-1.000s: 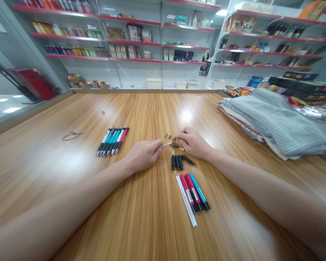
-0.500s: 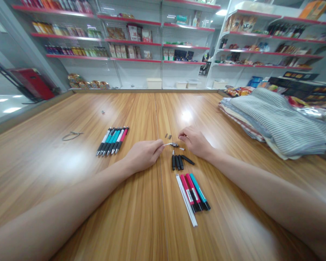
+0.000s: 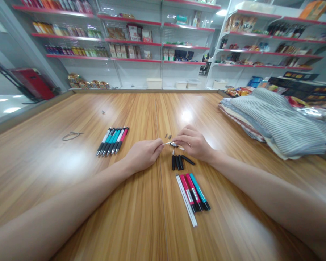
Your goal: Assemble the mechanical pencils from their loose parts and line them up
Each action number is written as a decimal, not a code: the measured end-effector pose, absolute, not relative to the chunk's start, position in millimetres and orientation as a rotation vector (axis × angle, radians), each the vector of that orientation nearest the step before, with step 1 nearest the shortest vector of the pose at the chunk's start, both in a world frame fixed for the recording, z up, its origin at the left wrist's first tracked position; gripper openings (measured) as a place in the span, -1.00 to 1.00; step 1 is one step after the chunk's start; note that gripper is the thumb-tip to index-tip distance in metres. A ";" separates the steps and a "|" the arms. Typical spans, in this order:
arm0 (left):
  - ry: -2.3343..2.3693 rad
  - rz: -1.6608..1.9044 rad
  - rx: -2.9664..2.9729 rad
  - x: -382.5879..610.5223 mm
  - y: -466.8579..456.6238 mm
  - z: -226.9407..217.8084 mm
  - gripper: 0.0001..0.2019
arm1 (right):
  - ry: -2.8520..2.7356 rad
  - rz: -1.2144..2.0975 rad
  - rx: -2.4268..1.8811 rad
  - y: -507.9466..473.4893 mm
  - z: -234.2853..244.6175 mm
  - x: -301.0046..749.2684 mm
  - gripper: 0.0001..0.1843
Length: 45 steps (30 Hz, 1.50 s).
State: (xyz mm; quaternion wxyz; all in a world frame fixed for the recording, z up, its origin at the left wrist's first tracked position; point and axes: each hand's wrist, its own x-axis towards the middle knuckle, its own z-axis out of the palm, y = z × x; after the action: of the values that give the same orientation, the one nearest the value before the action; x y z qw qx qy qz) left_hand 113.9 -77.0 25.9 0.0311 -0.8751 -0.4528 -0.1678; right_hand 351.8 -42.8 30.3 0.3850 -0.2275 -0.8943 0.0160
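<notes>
My left hand (image 3: 145, 154) is closed on a thin white pen refill (image 3: 167, 143), which points right. At its far end my right hand (image 3: 192, 141) pinches with thumb and forefinger; anything between those fingertips is too small to make out. Just under the fingertips lies a small pile of silver pen tips (image 3: 174, 144), partly hidden by the right hand. Several black grip sleeves (image 3: 178, 162) lie nearer me. Below them are white refills (image 3: 186, 201), two pink pen barrels (image 3: 190, 190) and a teal pen barrel (image 3: 199, 190) in a row.
Several assembled pens (image 3: 112, 141) lie side by side at left, with a looped cord (image 3: 72, 136) beyond them. Tiny metal parts (image 3: 169, 137) sit behind the pile. Folded striped cloths (image 3: 282, 116) are stacked at right. Stocked shelves (image 3: 133, 59) stand behind the table.
My right hand has moved left, from apart to the end of the white refill, and its fingertips now meet there. The left hand has stayed in place.
</notes>
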 end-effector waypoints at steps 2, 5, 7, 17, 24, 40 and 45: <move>-1.388 -0.521 -2.702 113.9 -77.2 26.1 -0.67 | -2.290 0.036 -0.577 -42.8 30.5 351.9 -0.79; -1.368 -0.528 -2.726 113.8 -77.4 26.2 -0.67 | -2.310 0.036 -0.571 -43.3 31.2 351.9 -0.79; -1.360 -0.534 -2.739 113.5 -77.2 26.0 -0.67 | -2.312 0.037 -0.561 -44.0 31.7 351.4 -0.79; -1.291 -0.577 -2.822 113.0 -76.7 21.4 -0.68 | -2.353 -0.007 -0.493 -49.7 32.0 346.1 -0.80; -1.176 -0.603 -2.855 115.1 -77.7 21.5 -0.71 | -2.377 -0.025 -0.452 -53.7 32.4 342.7 -0.78; -1.212 -0.712 -2.853 113.5 -75.6 16.9 -0.72 | -2.083 0.248 -0.722 -51.3 29.0 349.5 -0.80; -1.249 -0.692 -2.861 112.7 -75.6 18.6 -0.70 | -2.095 1.072 -0.980 -30.0 27.5 368.1 -0.67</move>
State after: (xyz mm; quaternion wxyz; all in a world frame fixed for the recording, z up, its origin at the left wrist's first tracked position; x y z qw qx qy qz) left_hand 112.7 -75.6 18.6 -0.0281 -0.8944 -0.3904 -0.2164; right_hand 368.1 -30.0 27.5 0.2917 -0.3676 -0.7861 0.4023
